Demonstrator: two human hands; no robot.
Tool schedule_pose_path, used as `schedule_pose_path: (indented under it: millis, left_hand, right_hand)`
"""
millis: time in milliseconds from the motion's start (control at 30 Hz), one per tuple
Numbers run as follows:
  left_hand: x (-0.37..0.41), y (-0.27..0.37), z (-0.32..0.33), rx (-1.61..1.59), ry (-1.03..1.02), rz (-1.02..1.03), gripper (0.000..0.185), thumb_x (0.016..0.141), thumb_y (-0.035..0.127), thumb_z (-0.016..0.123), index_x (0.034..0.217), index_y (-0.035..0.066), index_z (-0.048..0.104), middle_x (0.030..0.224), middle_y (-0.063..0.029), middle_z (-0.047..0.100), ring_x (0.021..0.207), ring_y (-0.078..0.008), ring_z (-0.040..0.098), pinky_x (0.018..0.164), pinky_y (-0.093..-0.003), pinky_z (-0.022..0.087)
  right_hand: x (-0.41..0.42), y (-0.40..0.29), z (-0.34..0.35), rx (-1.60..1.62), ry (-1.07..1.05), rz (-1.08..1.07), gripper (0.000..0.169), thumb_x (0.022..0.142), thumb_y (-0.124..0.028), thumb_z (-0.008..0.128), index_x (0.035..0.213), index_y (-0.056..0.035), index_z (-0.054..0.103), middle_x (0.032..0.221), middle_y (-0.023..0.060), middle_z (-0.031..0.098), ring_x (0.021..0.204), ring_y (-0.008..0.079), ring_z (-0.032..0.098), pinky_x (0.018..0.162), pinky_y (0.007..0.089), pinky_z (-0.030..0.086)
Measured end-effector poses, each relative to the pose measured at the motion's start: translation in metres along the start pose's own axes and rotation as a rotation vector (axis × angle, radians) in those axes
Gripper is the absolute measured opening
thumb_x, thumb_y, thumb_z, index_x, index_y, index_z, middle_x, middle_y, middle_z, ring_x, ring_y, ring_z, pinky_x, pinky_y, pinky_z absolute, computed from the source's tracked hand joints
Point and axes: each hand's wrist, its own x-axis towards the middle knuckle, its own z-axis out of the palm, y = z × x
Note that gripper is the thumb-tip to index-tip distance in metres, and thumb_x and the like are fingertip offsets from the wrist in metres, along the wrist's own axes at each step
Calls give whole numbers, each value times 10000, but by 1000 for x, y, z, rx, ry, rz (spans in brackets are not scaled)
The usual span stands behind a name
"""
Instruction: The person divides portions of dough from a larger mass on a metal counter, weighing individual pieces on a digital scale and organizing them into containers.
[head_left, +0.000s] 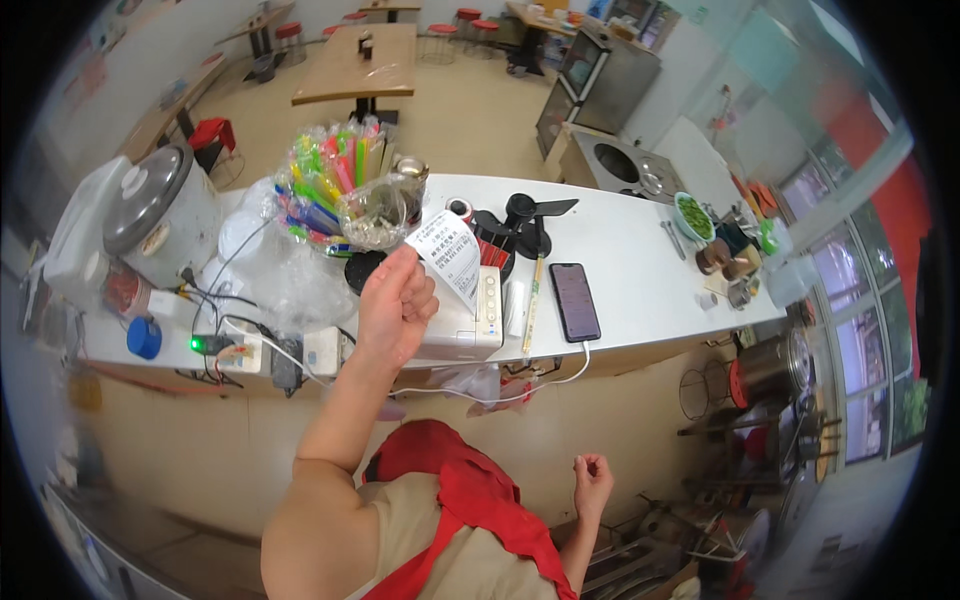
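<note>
My left hand (397, 304) is raised over a white counter (637, 255), its thumb and fingers pinching the edge of a printed paper receipt (450, 259). The slip curls down in front of a white receipt printer (490, 307) with a column of buttons. Beside the printer lie a white paper roll or packet (515, 309) and a long, thin wrapped stick (534, 300). To their right rests a smartphone (575, 301), lit and plugged into a white cable (577, 367). Low at my side, away from the counter, my right hand (594, 484) has curled fingers and nothing visible in it.
Colourful plastic-wrapped utensils (337, 172) crowd the counter's back beside a black bladed fan (525, 214). A large lidded pot (161, 202) and power strips with cables (247, 356) occupy the left. At right are a bowl of chopped greens (694, 217) and a wok stove (619, 165).
</note>
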Motion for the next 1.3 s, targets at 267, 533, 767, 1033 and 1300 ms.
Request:
schedule_pose_path:
  millis: [267,533,767,1033,1300]
  left_hand:
    - [9,10,6,397,183,218,79,946,131,547,906,75,586,589,100,354,470,-9,275,423,-192,200]
    - [1,4,-15,841,375,562,150,915,157,620,874,13,633,669,88,538,557,29,377,475,-168,256]
    - [1,5,-31,875,463,583,173,910,171,626,839,14,623,633,101,490,549,22,340,476,-179,241]
    - [7,8,-43,1125,588,620,172,889,161,625,842,-4,635,579,65,482,532,-39,382,484,-239,314]
    - [-2,40,-33,1513,802,971,162,896,160,612,837,9,603,560,3,455,539,-76,391,482,-264,323]
  right_hand:
    - [86,-54,11,169,-189,-23,72,874,-67,633,854,-10,593,763,6,596,728,88,552,702,237,461]
    - [135,-182,60,107,-493,-614,104,792,-41,700,859,-6,628,804,74,627,718,167,597,682,267,479]
    - [143,-236,107,146,-630,-874,126,758,-42,722,849,-22,637,793,88,610,709,213,609,639,296,484]
    - [142,-235,119,79,-642,-919,112,755,-53,716,832,-42,636,824,75,608,754,240,601,646,328,490]
    - [140,-234,119,49,-660,-884,110,771,-75,695,860,-52,635,864,78,611,816,263,599,707,344,488]
